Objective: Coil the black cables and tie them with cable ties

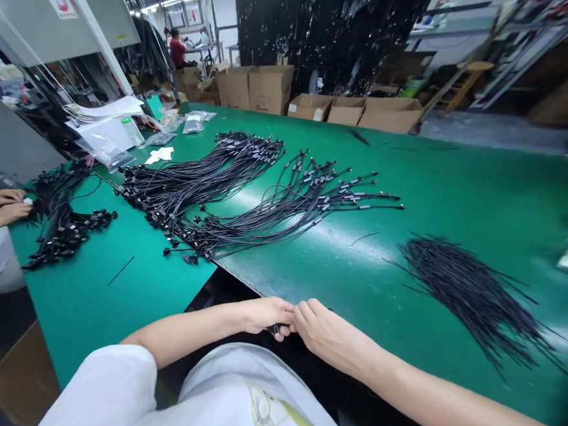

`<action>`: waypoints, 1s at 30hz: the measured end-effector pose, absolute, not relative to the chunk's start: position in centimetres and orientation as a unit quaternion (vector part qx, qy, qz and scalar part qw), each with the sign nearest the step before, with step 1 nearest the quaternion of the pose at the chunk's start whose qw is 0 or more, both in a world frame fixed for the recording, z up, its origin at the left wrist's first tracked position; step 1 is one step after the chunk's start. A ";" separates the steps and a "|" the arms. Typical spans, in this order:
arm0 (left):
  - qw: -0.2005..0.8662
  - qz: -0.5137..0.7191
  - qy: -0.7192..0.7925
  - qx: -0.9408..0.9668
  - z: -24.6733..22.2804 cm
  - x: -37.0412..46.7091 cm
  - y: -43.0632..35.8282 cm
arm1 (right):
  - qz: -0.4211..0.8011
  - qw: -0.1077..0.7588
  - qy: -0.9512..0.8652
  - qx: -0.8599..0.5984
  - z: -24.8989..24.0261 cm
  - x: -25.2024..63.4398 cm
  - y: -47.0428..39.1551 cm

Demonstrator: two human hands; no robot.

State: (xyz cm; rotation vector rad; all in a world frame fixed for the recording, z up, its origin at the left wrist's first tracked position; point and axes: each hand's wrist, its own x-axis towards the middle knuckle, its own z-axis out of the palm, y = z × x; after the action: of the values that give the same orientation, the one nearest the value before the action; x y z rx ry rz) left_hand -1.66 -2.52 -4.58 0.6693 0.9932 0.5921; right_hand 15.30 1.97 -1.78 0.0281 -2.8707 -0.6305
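My left hand [267, 316] is closed round a cable with a small black connector [274, 329], which shows under its fingers at the table's near edge. Pressed against it, my right hand [317, 329] is pinched shut at the fingertips; what lies between them is hidden. Beyond my hands spreads a loose pile of black cables [283, 219] with connectors at both ends. A second, thicker pile of cables [194, 174] lies behind it. On the right rests a heap of thin black ties [464, 284], stiff and straight.
At the far left, a co-worker's hands [9, 207] work at another cable pile [64, 217]. One loose black tie [121, 271] lies on the lighter green table section [160, 308]. Plastic bags [196, 121] and cardboard boxes [270, 89] are at the back.
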 end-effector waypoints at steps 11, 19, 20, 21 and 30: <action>0.649 0.518 0.498 0.250 -3.6 -0.8 1.4 | 0.061 0.254 -0.919 -0.296 -2.4 13.1 6.0; 0.469 0.526 0.488 0.516 -1.0 -3.2 0.8 | 0.093 0.295 -0.887 -0.344 -1.0 14.1 5.8; 0.485 0.507 0.474 0.532 -0.7 -3.6 0.5 | 0.017 0.293 -0.900 -0.323 -0.7 14.2 5.7; 0.500 0.492 0.467 0.538 -0.4 -3.8 0.1 | -0.053 0.289 -0.910 -0.291 -0.5 14.3 5.5; 0.679 0.359 0.439 0.465 -2.8 -3.1 -2.1 | -0.199 0.230 -0.942 -0.141 -0.6 14.1 5.0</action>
State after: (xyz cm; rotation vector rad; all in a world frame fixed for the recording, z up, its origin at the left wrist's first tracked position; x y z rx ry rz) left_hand -3.13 -2.06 -2.76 1.0436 0.9867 0.8071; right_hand 14.07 5.04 -0.56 -0.3880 -2.5930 -0.5464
